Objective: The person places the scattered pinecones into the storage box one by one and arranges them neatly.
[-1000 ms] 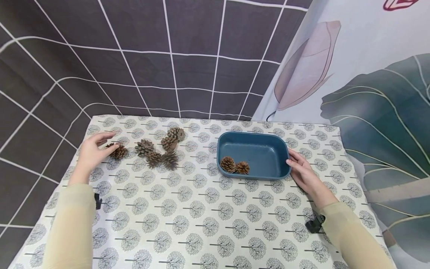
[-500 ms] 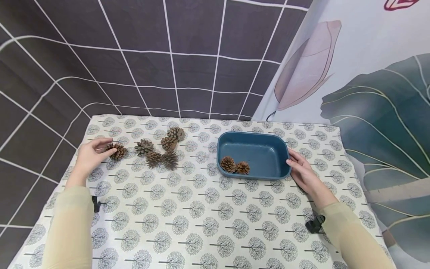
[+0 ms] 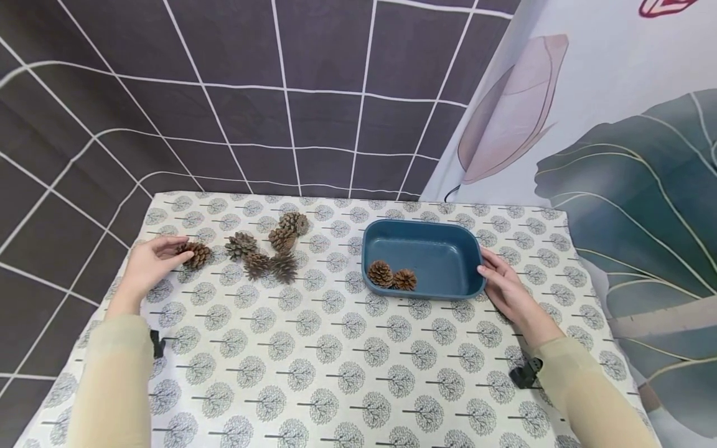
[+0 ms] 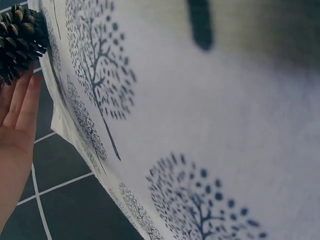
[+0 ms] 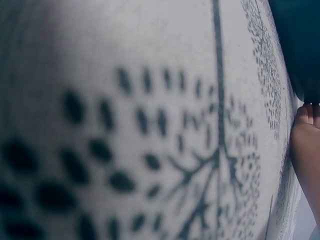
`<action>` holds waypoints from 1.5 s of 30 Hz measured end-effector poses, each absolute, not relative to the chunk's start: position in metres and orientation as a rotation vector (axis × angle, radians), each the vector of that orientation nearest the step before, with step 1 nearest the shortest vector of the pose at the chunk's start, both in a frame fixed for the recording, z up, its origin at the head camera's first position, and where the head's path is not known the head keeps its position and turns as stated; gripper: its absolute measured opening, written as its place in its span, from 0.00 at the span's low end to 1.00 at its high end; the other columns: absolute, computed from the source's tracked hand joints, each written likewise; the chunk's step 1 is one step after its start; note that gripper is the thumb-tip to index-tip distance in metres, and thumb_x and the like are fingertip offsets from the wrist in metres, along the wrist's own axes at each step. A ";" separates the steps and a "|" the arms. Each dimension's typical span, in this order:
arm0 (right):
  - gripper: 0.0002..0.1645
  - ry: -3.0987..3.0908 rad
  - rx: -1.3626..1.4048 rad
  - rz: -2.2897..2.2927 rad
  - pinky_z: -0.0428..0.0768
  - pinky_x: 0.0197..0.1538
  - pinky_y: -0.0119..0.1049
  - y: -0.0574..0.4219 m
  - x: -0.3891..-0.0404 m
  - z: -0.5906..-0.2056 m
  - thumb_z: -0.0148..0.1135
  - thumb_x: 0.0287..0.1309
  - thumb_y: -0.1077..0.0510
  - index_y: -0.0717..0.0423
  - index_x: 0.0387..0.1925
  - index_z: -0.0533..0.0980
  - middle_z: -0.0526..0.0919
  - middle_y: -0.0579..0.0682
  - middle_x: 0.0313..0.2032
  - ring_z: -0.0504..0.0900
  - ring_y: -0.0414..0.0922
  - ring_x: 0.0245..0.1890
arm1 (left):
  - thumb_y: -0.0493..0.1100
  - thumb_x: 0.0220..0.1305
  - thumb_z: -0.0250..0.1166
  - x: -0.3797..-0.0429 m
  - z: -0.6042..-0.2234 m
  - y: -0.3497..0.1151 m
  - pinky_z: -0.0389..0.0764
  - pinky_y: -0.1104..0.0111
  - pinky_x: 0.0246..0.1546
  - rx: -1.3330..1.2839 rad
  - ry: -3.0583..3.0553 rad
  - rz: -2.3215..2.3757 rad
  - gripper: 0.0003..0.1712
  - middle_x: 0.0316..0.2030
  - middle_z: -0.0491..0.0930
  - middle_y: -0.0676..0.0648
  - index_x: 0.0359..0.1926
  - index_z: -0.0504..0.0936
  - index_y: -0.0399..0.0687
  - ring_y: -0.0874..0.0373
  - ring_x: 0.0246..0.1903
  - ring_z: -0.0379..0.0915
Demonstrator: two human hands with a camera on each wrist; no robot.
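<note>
At the table's left side my left hand [image 3: 147, 266] has its thumb and fingers on either side of a brown pine cone [image 3: 196, 256], pinching its left end. The left wrist view shows that pine cone [image 4: 20, 37] at the fingertips; the thumb is hidden there. My right hand [image 3: 506, 287] holds the right end of a dark blue oblong container [image 3: 422, 294], thumb at the rim, the other fingers partly hidden along the outer wall. Inside, in the near left corner, lie two pine cones [image 3: 380, 274]. The right wrist view catches only part of the right hand [image 5: 309, 145] beside the container [image 5: 302, 45].
Several more pine cones [image 3: 256, 265] lie in a loose cluster between the left hand and the container. A white cloth [image 3: 313, 373] printed with trees covers the table. Behind stands a dark gridded backdrop [image 3: 319, 118], with a patterned curtain [image 3: 605, 81] on the right.
My left hand has come down and slightly toward me at the pine cone, its fingers drawing closer to it. The right hand and the container have stayed put.
</note>
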State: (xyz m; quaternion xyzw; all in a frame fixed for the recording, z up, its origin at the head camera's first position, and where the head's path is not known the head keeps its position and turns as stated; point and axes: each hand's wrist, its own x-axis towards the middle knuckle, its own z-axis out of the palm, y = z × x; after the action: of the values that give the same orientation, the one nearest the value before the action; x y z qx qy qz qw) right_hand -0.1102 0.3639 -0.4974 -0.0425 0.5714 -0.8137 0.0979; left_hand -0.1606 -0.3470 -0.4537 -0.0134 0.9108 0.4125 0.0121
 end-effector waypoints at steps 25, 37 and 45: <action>0.27 1.715 -0.137 -2.392 0.79 0.67 0.22 0.363 -0.110 -0.496 0.47 0.79 0.71 0.48 0.70 0.72 0.80 0.37 0.65 0.79 0.32 0.64 | 0.35 0.64 0.76 -0.168 -0.397 -0.267 0.77 0.87 0.58 0.301 3.065 1.295 0.27 0.59 0.84 0.30 0.63 0.83 0.36 0.80 0.47 0.78; 0.28 1.736 -0.116 -2.368 0.78 0.68 0.22 0.363 -0.109 -0.495 0.47 0.79 0.70 0.50 0.74 0.68 0.78 0.36 0.66 0.78 0.31 0.65 | 0.38 0.62 0.78 -0.176 -0.389 -0.210 0.74 0.38 0.70 0.621 3.089 1.164 0.27 0.61 0.84 0.33 0.62 0.85 0.41 0.33 0.63 0.79; 0.28 1.730 -0.128 -2.370 0.78 0.68 0.22 0.363 -0.109 -0.495 0.47 0.79 0.70 0.49 0.73 0.69 0.78 0.37 0.66 0.78 0.32 0.65 | 0.36 0.59 0.79 -0.176 -0.387 -0.173 0.74 0.41 0.72 0.746 3.009 1.284 0.27 0.60 0.85 0.35 0.60 0.86 0.40 0.36 0.63 0.80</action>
State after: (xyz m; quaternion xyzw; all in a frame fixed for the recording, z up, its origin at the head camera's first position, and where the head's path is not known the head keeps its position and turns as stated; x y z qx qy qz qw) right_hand -0.1094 0.3633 -0.4953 -0.0433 0.5858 -0.8028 0.1020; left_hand -0.1760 -0.1734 -0.3870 0.2210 0.8916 0.3805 -0.1070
